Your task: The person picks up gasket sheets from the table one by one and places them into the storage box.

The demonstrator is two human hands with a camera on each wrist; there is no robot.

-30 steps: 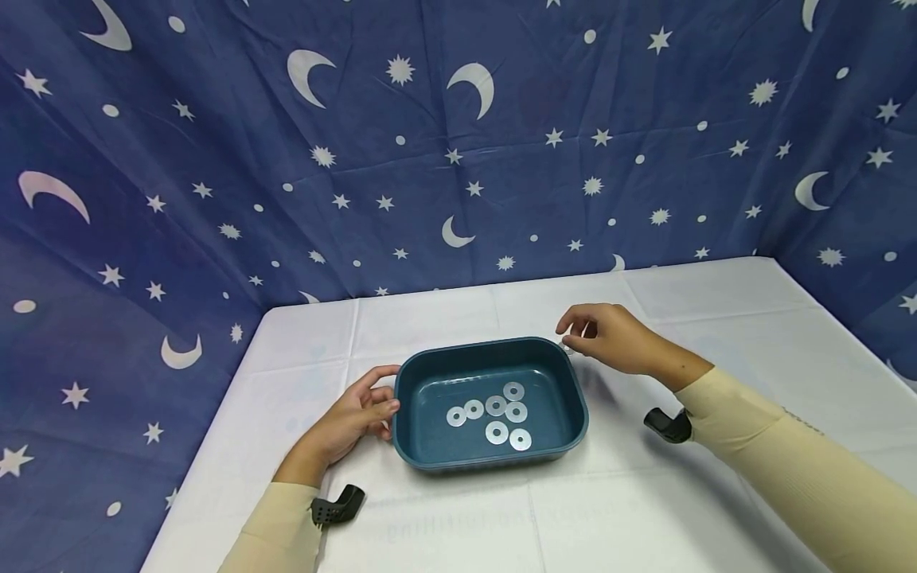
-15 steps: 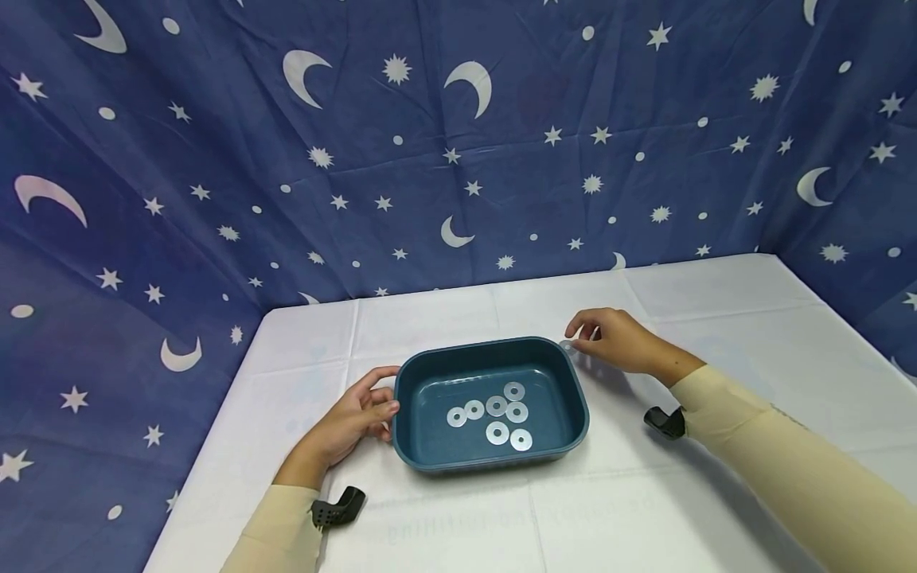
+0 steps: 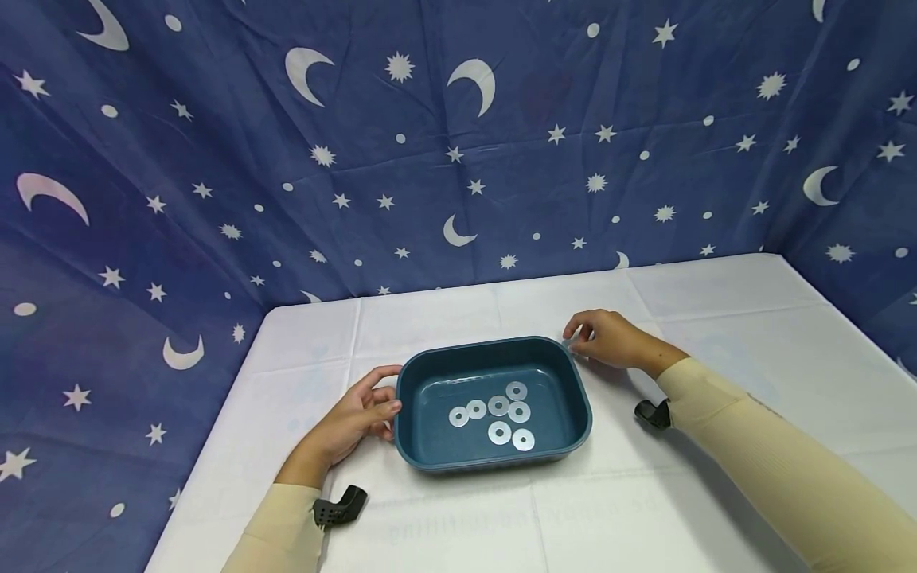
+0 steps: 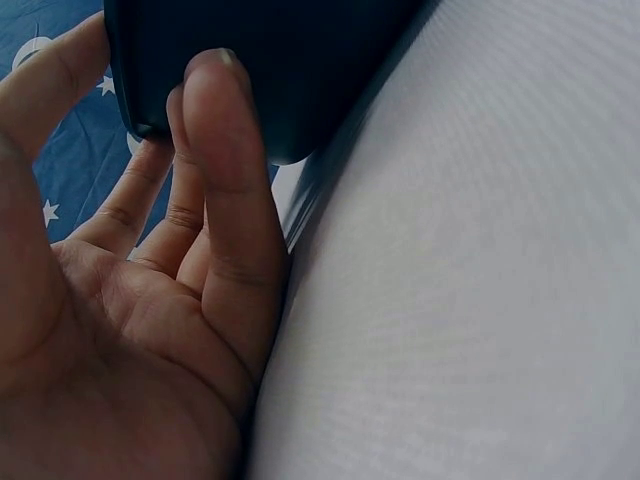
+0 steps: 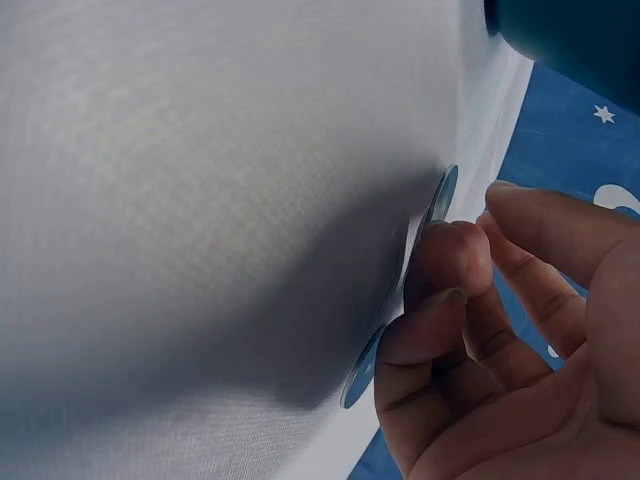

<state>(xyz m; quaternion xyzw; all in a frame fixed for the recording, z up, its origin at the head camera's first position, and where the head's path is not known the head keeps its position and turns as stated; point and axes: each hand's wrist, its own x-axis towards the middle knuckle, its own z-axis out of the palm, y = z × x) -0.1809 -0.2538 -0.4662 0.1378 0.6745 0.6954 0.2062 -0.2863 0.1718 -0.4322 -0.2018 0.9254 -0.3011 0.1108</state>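
Note:
A dark teal bin (image 3: 494, 463) stands on the white table with several flat metal washers (image 3: 500, 433) loose on its floor. My left hand (image 3: 353, 418) rests its fingertips against the bin's left wall, close up in the left wrist view. Beside the bin's far right corner, my right hand (image 3: 612, 341) reaches down with bent fingers. The right wrist view shows one washer (image 5: 446, 192) at these fingertips and another washer (image 5: 360, 375) lower down, against the tabletop. Whether thumb and finger pinch a washer is hidden.
White cloth (image 3: 609, 501) covers the table. A blue curtain (image 3: 501, 199) with moons and stars hangs behind it and at both sides. Each wrist wears a black strap-on mount, such as the right mount (image 3: 653, 415).
My right hand has shifted slightly right and down from its earlier place by the bin's corner. A washer seen at its fingertips is now more covered. The left hand stays put.

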